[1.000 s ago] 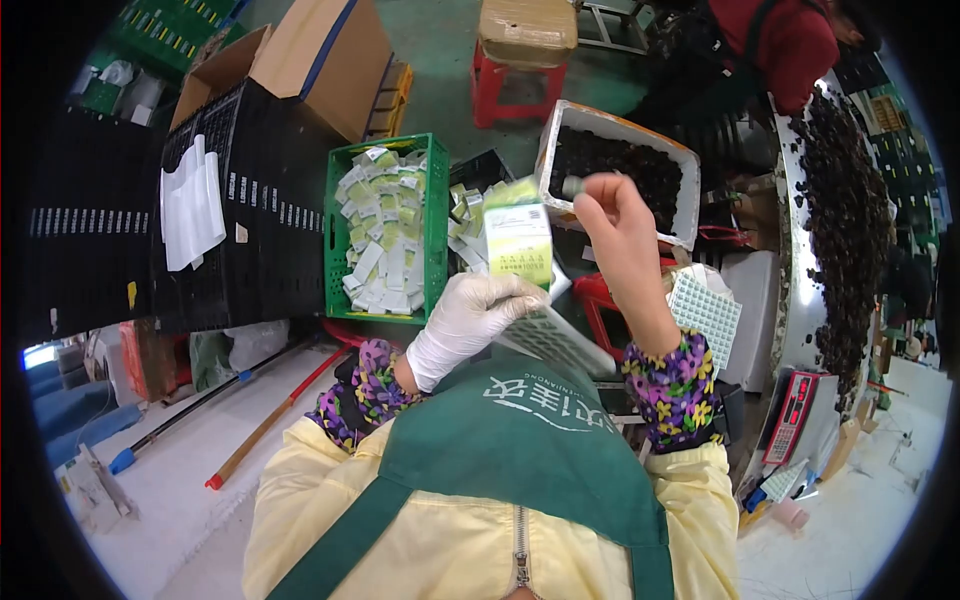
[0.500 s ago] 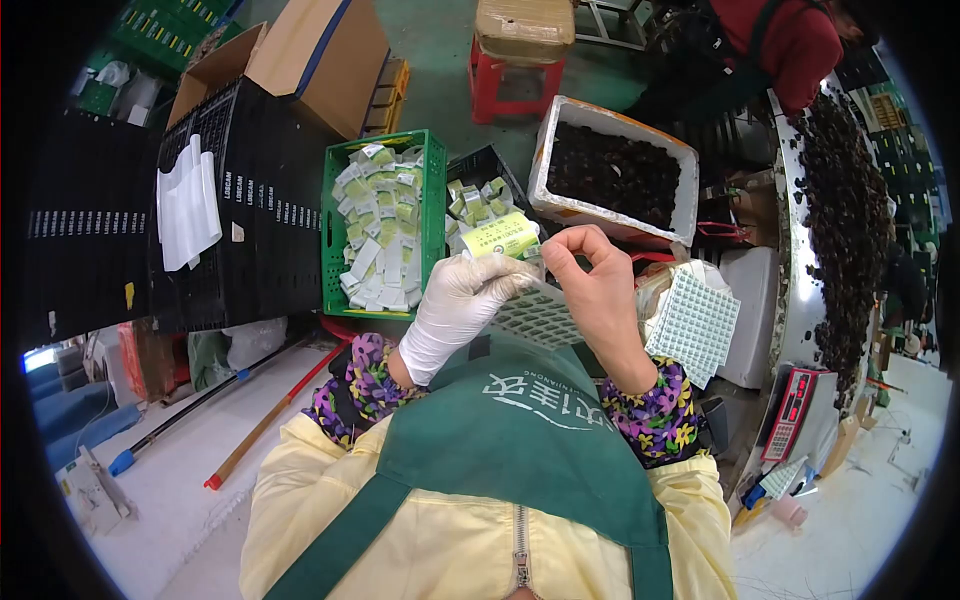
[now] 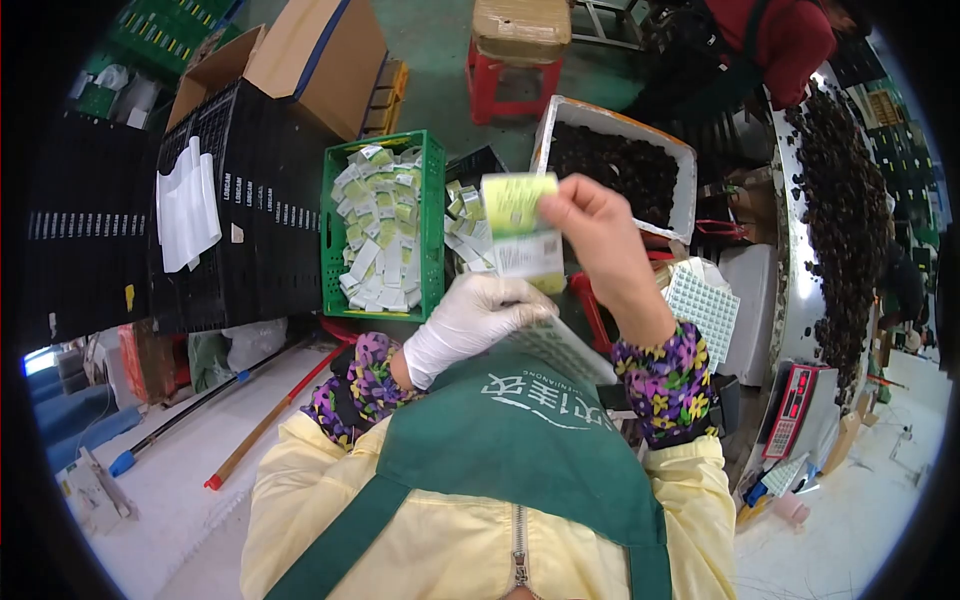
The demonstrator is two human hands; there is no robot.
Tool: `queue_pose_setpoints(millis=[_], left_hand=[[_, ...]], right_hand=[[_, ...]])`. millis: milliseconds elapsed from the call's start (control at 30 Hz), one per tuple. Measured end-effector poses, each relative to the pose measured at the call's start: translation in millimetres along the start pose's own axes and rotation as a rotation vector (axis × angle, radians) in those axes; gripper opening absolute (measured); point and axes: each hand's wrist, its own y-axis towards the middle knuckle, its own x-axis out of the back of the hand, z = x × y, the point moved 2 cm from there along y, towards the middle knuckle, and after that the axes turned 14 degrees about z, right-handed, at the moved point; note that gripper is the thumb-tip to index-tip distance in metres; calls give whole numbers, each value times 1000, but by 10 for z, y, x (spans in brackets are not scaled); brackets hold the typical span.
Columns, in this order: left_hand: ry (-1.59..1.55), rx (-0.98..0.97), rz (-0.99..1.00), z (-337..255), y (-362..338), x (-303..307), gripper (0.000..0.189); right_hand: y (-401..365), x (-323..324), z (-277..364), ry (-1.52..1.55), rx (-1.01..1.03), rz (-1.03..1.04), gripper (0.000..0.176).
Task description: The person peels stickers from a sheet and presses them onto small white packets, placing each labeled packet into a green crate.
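Observation:
In a white glove, my left hand (image 3: 468, 318) is closed on a sheet of small round stickers (image 3: 565, 347), which slants down in front of the apron. My bare right hand (image 3: 605, 230) pinches the upper right edge of a green and white printed label (image 3: 522, 235), raised above the gloved fingers. The label's lower end overlaps the gloved fingertips in this view. Past my left hand stands a green crate (image 3: 434, 225) full of green and white packs (image 3: 385, 235). More such packs (image 3: 465, 215) lie in a dark crate behind the label.
A white foam box (image 3: 685, 190) of dark pieces stands ahead on the right. More sticker sheets (image 3: 705, 305) lie by my right forearm. At far right are a table of dark pieces (image 3: 845, 220), a red scale (image 3: 795, 410) and a person in red (image 3: 790, 50). Black crates (image 3: 255, 200) stand left.
My right hand has risen and pulled the label upright, showing its printed face. The sticker sheet in my left hand has tilted and shifted slightly right.

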Motion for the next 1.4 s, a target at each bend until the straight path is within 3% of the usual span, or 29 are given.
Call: queue_pose_setpoints(millis=[67,200,333,433,567,633,733,800,933,1000,1067,1133,1233,1300,1400], left_hand=[[-184,108,64,41,-16,-88,14],[-17,0,-49,67,-54,16,15],[-68,49,-156,116,-96,103,16],[-58,111,-301,38,-79,173,17],[-141,142,-542,102,-48,275,19],[-237,123,-646,193,-65,366,17],[-398,82,-679,263,-89,452,21],[-421,93,-661,248,-61,438,22],[-364,-122,-700,52,64,373,19],[-277,-24,-602,194,-36,452,19],[-340,21,-601,216,-64,444,18],[-211,127,-677,234,-92,459,16],[-172,68,-711,216,-116,475,15],[-162,57,-713,172,-128,483,16],[-180,30,-719,165,-125,487,16]], right_hand=[[102,30,122,63,-14,-68,14],[95,136,-28,36,-108,-136,21],[-176,152,-81,-115,-249,41,19],[-413,79,-81,-443,-55,96,29],[-646,154,-19,-707,-47,65,36],[-763,304,-7,-1086,109,-175,38],[-911,485,-124,-853,127,-325,30],[-970,500,-184,-682,86,-223,21],[-961,490,-230,-523,63,-341,14],[-949,470,-221,-552,96,-370,20],[-941,467,-243,-481,33,-360,25],[-919,524,-305,-513,4,-360,30],[-830,550,-237,-642,-10,-312,27],[-774,450,11,-1071,402,-313,23],[-747,469,-65,-830,225,-262,22]])
